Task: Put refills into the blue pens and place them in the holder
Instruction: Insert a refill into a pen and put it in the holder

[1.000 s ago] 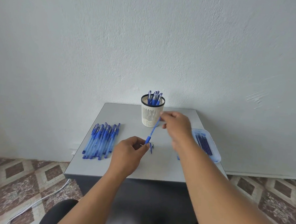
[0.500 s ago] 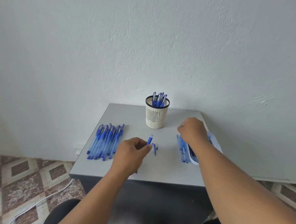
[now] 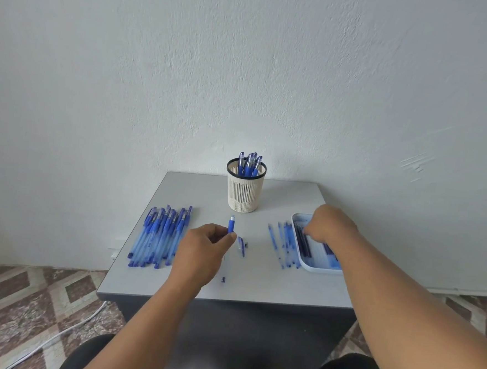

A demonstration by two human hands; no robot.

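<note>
Pinching a blue pen (image 3: 231, 224) in left hand (image 3: 203, 253), thumb and curled fingers closed round the barrel, grip end poking up past the knuckles, clear lower end showing below the hand near the table's front edge. Just right of that hand, lying flat: a pen cap (image 3: 241, 245) with a tiny part beside it. Reaching into a pale blue tray (image 3: 314, 268) at the table's right edge with right hand (image 3: 330, 223), fingers curled down among the dark refills (image 3: 304, 242); cannot tell whether a refill is actually pinched, fingertips hidden. Between tray and table centre, a loose row of empty pen barrels (image 3: 282, 244), close to the tray's left rim. At left side of grey table (image 3: 258, 283), a tight bundle of blue pens (image 3: 158, 233) lying side by side, caps toward the wall. At back centre, standing upright, a cream slotted holder (image 3: 245, 188) with dark rim, several finished pens (image 3: 249, 164) standing inside. Below: patterned floor tiles (image 3: 26, 299), white cable (image 3: 61, 336) trailing across them.
</note>
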